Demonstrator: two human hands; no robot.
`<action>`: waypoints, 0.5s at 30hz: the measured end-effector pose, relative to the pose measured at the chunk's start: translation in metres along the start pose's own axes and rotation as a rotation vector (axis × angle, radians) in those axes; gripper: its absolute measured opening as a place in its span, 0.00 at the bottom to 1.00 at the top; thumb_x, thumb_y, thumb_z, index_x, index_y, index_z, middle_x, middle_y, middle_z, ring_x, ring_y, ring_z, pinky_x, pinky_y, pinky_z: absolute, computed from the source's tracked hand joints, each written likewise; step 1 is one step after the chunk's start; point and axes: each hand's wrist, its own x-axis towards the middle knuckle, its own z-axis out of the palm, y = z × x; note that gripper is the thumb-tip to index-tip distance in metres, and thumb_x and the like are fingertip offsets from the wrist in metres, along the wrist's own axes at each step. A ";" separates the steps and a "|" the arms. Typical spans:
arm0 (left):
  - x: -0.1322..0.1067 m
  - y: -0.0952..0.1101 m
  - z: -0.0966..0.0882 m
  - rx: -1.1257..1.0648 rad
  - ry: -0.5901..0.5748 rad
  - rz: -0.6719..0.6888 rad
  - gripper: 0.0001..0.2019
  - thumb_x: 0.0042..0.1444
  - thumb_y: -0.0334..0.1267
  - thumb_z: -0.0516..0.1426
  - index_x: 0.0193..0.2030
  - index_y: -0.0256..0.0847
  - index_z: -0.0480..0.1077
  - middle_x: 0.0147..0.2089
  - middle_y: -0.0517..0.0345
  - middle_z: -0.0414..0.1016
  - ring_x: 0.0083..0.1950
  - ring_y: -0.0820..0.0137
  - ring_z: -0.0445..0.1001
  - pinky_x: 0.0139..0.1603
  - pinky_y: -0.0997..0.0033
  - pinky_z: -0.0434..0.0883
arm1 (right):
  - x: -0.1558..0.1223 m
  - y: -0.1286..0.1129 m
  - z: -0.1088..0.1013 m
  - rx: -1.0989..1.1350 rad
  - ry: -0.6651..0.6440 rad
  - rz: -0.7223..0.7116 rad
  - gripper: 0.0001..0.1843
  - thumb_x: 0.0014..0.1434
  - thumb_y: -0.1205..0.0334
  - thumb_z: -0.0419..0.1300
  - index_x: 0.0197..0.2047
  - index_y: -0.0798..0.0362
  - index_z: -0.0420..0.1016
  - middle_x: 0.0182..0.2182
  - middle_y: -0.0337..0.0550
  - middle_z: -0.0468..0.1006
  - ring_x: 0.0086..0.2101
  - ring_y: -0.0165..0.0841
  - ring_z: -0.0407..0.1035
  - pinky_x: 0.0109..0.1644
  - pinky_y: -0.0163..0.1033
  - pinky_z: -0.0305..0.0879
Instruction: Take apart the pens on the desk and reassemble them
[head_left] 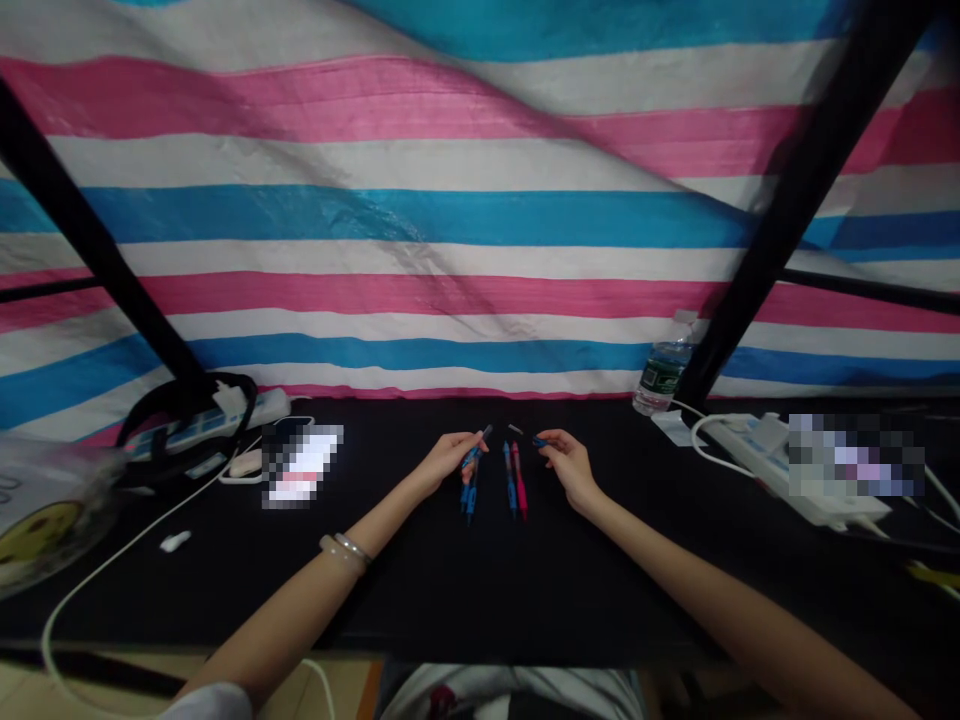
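Observation:
My left hand is closed around a pen, whose greyish clear end sticks out past the fingertips. Blue pens lie below that hand, partly hidden by the fingers, so I cannot tell whether they touch it. Between the hands, a blue pen and a pink pen lie side by side, pointing away from me. Above them rests a small greyish tube-like piece. My right hand pinches a small dark blue pen part between thumb and fingers.
On the black table, a lit phone, a power strip, a black strap and a white earbud-like item are to the left. A water bottle and another power strip stand right. Striped sheeting hangs behind.

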 end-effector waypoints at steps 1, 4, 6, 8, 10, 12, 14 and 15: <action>-0.001 0.001 0.000 0.007 -0.006 -0.001 0.20 0.53 0.54 0.51 0.31 0.36 0.68 0.10 0.69 0.57 0.12 0.77 0.61 0.19 0.77 0.58 | 0.000 0.001 0.000 -0.007 0.007 -0.001 0.09 0.41 0.64 0.56 0.29 0.54 0.71 0.29 0.43 0.73 0.27 0.32 0.65 0.22 0.32 0.57; -0.002 0.002 -0.001 0.009 -0.018 -0.004 0.20 0.52 0.54 0.52 0.31 0.36 0.68 0.09 0.69 0.57 0.12 0.77 0.61 0.19 0.77 0.58 | 0.000 0.002 0.000 -0.022 0.006 -0.001 0.09 0.40 0.65 0.55 0.29 0.54 0.71 0.28 0.42 0.73 0.27 0.32 0.65 0.23 0.32 0.57; -0.003 0.003 -0.001 0.010 -0.042 -0.009 0.20 0.52 0.55 0.52 0.31 0.36 0.68 0.10 0.68 0.58 0.12 0.76 0.62 0.19 0.77 0.58 | 0.000 0.001 0.000 -0.039 0.000 -0.004 0.10 0.40 0.65 0.55 0.29 0.54 0.71 0.29 0.42 0.73 0.28 0.32 0.65 0.24 0.33 0.57; -0.004 0.005 -0.001 0.027 -0.067 -0.017 0.20 0.53 0.54 0.51 0.31 0.36 0.67 0.11 0.65 0.62 0.13 0.75 0.64 0.19 0.77 0.57 | 0.000 0.000 0.000 -0.053 -0.010 -0.010 0.10 0.39 0.65 0.55 0.29 0.54 0.71 0.29 0.43 0.73 0.30 0.34 0.66 0.25 0.33 0.58; -0.004 0.006 -0.002 0.052 -0.081 -0.036 0.20 0.53 0.54 0.51 0.31 0.36 0.67 0.12 0.62 0.66 0.15 0.74 0.67 0.19 0.78 0.56 | 0.000 -0.001 0.001 -0.058 -0.014 -0.013 0.10 0.40 0.65 0.55 0.29 0.54 0.71 0.29 0.43 0.73 0.32 0.35 0.66 0.26 0.34 0.58; -0.004 0.007 -0.003 0.064 -0.096 -0.066 0.20 0.52 0.55 0.52 0.30 0.36 0.66 0.15 0.60 0.69 0.17 0.73 0.69 0.20 0.78 0.56 | 0.000 -0.002 0.001 -0.057 -0.005 -0.014 0.09 0.40 0.64 0.55 0.29 0.54 0.71 0.29 0.43 0.73 0.32 0.35 0.67 0.26 0.34 0.59; -0.003 0.007 -0.003 0.057 -0.116 -0.092 0.21 0.51 0.56 0.52 0.30 0.36 0.65 0.18 0.57 0.72 0.18 0.73 0.70 0.20 0.77 0.56 | 0.000 -0.002 0.001 -0.059 -0.002 -0.021 0.09 0.41 0.63 0.55 0.29 0.54 0.71 0.29 0.43 0.73 0.33 0.36 0.67 0.27 0.34 0.59; -0.003 0.007 -0.004 0.051 -0.125 -0.102 0.21 0.51 0.56 0.52 0.30 0.36 0.64 0.19 0.56 0.73 0.18 0.72 0.70 0.20 0.77 0.56 | 0.000 -0.002 0.002 -0.063 -0.007 -0.025 0.09 0.41 0.63 0.56 0.29 0.54 0.71 0.29 0.43 0.73 0.33 0.36 0.67 0.27 0.34 0.59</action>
